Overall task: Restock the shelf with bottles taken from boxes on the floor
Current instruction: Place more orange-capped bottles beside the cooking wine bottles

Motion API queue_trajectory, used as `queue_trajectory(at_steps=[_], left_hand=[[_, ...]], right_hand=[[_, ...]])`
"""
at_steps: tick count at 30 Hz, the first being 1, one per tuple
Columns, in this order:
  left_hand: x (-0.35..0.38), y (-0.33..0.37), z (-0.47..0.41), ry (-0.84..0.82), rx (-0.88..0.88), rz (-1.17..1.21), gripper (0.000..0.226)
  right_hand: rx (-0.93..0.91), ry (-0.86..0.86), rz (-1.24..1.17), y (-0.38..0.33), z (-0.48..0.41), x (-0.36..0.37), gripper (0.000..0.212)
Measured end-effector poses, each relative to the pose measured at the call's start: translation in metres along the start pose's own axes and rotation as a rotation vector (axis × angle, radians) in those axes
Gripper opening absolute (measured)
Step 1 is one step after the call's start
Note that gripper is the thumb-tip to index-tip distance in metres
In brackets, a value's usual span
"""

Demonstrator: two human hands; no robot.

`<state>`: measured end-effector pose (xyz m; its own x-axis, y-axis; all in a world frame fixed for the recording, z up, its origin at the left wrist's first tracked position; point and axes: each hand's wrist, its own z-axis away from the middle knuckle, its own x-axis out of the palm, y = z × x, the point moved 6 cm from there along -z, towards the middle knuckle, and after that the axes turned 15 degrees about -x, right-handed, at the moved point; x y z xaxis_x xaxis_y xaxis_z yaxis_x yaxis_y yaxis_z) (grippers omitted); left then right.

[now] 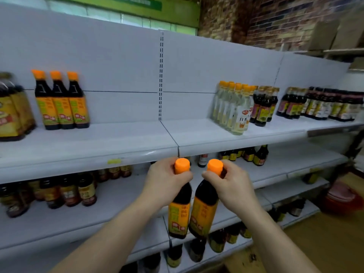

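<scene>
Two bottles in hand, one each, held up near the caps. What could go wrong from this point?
1. The left hand and right hand grip only the necks, and the bodies hang free. Either bottle might slip or swing.
2. The left bottle and right bottle tilt together low down and could knock.
3. Both caps sit just under the upper shelf lip, so lifting straight up may strike it.

Left hand (pixel 164 179) gripping left bottle (pixel 179 205), right hand (pixel 232 183) gripping right bottle (pixel 204 209), below shelf (pixel 88 148)
</scene>
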<state>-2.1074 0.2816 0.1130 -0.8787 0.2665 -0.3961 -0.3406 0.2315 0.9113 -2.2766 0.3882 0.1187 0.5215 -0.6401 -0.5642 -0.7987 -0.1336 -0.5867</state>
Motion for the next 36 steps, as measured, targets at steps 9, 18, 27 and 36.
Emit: queue_trajectory(at_steps=[9,18,27,36], left_hand=[[-0.114,-0.023,0.029,0.103,0.014,0.015,0.036],[-0.213,-0.052,0.056,0.224,-0.01,0.049,0.028],[-0.292,-0.064,0.079,0.385,-0.063,0.044,0.028],[-0.336,-0.069,0.072,0.525,-0.134,0.008,0.027]], right_hand=[[-0.071,-0.042,-0.107,-0.097,-0.003,0.064,0.038],[-0.162,-0.098,-0.157,-0.181,-0.005,0.125,0.036],[-0.267,-0.216,-0.259,-0.253,-0.015,0.173,0.035],[-0.362,-0.306,-0.474,-0.282,-0.052,0.215,0.039]])
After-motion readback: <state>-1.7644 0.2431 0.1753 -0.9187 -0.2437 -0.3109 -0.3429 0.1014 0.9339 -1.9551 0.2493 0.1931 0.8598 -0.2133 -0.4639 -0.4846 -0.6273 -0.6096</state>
